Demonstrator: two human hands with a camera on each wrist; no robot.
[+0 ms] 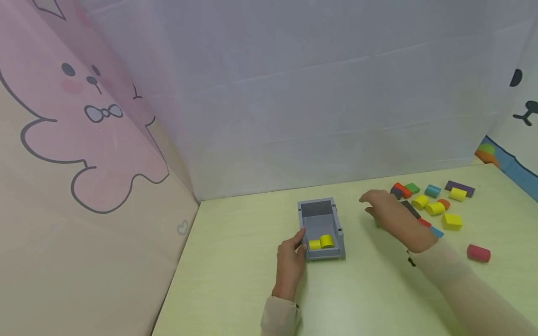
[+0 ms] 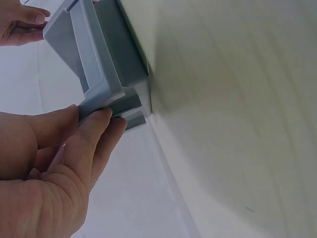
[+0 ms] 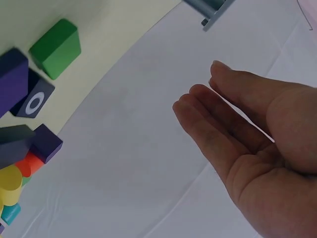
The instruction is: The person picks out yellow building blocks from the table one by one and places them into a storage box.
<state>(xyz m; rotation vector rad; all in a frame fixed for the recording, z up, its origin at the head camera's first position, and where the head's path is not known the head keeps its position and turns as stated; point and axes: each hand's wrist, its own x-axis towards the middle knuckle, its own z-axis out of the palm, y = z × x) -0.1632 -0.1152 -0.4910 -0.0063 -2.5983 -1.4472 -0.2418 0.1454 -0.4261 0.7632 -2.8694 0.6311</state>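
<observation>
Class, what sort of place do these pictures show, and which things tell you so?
Probably a children's play or activity corner, though the wider room is hidden: colourful blocks lie on a pale table, with a pink cartoon animal printed on the wall covering.

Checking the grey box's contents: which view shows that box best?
Head view: it shows the grey box from above, two yellow blocks inside. The left wrist shows part, pinched by the left hand; the right wrist, only a bit at the top edge.

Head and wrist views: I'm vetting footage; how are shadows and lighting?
Head view: faint shadow on the table beside the right sleeve; left wrist: broad shadow beside the gray box; right wrist: right hand dim against paler cloth.
</observation>
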